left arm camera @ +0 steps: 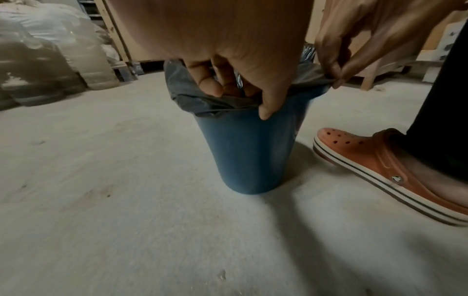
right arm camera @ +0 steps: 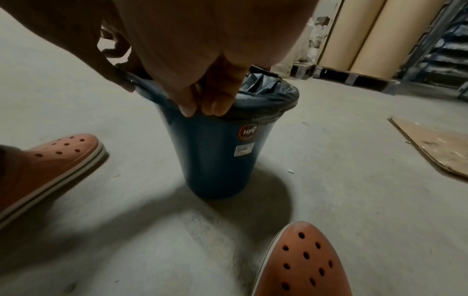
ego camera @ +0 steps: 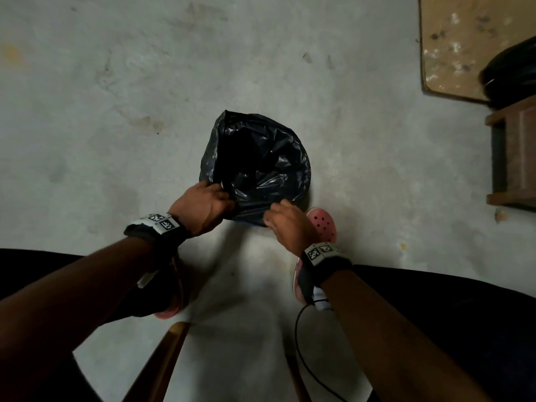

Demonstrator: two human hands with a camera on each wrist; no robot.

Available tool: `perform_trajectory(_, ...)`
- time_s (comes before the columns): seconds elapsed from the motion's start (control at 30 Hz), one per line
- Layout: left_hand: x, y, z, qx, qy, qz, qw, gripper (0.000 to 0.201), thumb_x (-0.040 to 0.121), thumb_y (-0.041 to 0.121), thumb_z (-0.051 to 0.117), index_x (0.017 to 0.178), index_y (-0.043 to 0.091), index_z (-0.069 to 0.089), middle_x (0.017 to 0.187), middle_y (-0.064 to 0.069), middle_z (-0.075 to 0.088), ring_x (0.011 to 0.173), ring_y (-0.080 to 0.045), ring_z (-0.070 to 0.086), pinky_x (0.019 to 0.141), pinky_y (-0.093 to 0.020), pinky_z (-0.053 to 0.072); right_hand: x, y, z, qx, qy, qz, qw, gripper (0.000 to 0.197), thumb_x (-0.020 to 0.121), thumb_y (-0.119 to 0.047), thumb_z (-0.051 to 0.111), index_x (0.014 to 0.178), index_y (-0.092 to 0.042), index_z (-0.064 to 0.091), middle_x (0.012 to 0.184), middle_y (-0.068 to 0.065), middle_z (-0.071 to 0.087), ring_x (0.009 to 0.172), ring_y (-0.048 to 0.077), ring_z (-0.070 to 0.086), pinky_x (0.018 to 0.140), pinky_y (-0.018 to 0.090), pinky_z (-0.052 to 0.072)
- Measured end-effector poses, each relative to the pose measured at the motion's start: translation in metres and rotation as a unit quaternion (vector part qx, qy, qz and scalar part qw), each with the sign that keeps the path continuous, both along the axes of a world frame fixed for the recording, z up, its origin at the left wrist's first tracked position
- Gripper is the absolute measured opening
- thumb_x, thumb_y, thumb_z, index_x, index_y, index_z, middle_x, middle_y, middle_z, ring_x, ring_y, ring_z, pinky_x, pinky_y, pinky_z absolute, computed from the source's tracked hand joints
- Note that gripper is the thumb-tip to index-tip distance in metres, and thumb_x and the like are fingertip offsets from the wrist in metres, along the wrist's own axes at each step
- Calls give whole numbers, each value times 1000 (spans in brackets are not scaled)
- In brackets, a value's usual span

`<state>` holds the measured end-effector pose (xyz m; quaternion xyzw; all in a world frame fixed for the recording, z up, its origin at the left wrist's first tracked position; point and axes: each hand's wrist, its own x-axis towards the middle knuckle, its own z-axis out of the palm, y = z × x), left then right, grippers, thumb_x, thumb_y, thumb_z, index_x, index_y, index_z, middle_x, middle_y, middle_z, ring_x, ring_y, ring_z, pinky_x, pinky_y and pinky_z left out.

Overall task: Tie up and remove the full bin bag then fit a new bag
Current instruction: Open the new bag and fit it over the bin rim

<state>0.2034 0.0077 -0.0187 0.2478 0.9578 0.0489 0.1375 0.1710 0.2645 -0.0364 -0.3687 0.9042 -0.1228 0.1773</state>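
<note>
A black bin bag (ego camera: 261, 163) lines a small blue bin (left arm camera: 248, 152) that stands upright on the concrete floor. The bag's mouth is folded over the bin's rim (right arm camera: 268, 112). My left hand (ego camera: 203, 207) grips the bag's edge at the near left of the rim, fingers curled inside and thumb outside (left arm camera: 268, 112). At the near right of the rim my right hand (ego camera: 287, 224) pinches the bag's edge (right arm camera: 202, 108). The bin (right arm camera: 215, 156) carries a round red sticker and a white label. I cannot see what lies inside the bag.
My feet in orange clogs (left arm camera: 380, 170) (right arm camera: 303, 264) stand close beside the bin. A flat piece of cardboard (ego camera: 458, 44) lies on the floor at the far right, by a wooden frame (ego camera: 513, 152). Large paper rolls (right arm camera: 367, 34) and wrapped bundles (left arm camera: 45, 56) stand further off.
</note>
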Motion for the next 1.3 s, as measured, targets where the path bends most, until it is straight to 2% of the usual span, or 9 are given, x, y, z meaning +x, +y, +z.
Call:
perform_trajectory(0.23, 19, -6, -12, 38, 12, 59, 997, 9, 91, 24, 65, 98, 24, 70, 92, 3, 73, 90, -27, 70, 55, -35, 55, 20, -2, -4, -3, 77, 46, 996, 11, 70, -3, 68, 78, -11, 69, 77, 8, 63, 63, 26, 65, 41, 30, 48)
perform_trajectory(0.47, 44, -14, -38, 34, -21, 124, 991, 36, 95, 28, 57, 129, 33, 65, 104, 10, 76, 95, -27, 63, 54, -31, 44, 29, 12, -20, -48, 99, -9, 994, 27, 87, -11, 42, 81, -12, 69, 85, 6, 66, 76, 25, 64, 55, 32, 51)
perform_trajectory(0.6, 44, -10, -34, 162, -126, 354, 912, 28, 95, 48, 53, 106, 32, 74, 84, 5, 76, 80, -22, 70, 72, -34, 52, 33, 13, -15, -123, -57, -193, 972, 12, 91, -17, 58, 80, -14, 60, 81, 0, 61, 74, 20, 57, 63, 40, 51)
perform_trajectory(0.7, 30, 2, -32, 344, -219, 553, 726, 17, 94, 34, 62, 110, 28, 66, 93, 0, 75, 80, -24, 72, 73, -43, 62, 29, 10, -17, -166, -149, -473, 852, 5, 93, -16, 61, 92, -12, 63, 83, 0, 66, 80, 21, 65, 74, 41, 56)
perform_trajectory(0.8, 26, 11, -30, 501, -288, 644, 502, 17, 97, 7, 52, 106, 19, 60, 101, -11, 73, 90, -33, 71, 83, -50, 60, 26, -2, -12, -343, -392, -649, 554, 20, 102, -19, 54, 122, -16, 56, 107, 5, 63, 103, 29, 65, 83, 47, 60)
perform_trajectory(0.9, 32, 15, -32, 552, -294, 643, 443, 15, 94, 5, 52, 97, 11, 66, 101, -18, 73, 91, -33, 73, 83, -44, 61, 21, -10, -10, -447, -455, -642, 426, 16, 107, -15, 43, 109, -18, 58, 106, 10, 66, 99, 26, 66, 81, 40, 56)
perform_trajectory(1.03, 42, 19, -38, 553, -359, 615, 432, 23, 95, 8, 62, 117, 5, 70, 116, -13, 75, 104, -31, 74, 94, -48, 59, 23, -9, -19, -470, -458, -634, 410, 24, 102, -1, 44, 114, -11, 61, 111, 18, 70, 103, 31, 69, 81, 40, 58)
perform_trajectory(1.17, 46, 24, -41, 539, -361, 595, 475, 31, 91, 10, 75, 116, -7, 70, 112, -22, 75, 103, -31, 75, 87, -38, 63, 35, 1, -34, -442, -431, -630, 472, 18, 99, 5, 52, 115, 5, 60, 108, 26, 65, 96, 35, 69, 77, 37, 63)
perform_trajectory(1.3, 44, 21, -46, 524, -335, 595, 509, 12, 88, -3, 73, 99, -9, 73, 89, -22, 77, 76, -22, 78, 77, -28, 64, 28, 1, -44, -402, -401, -623, 538, 19, 96, 13, 53, 83, -1, 56, 74, 15, 64, 69, 23, 70, 70, 35, 63)
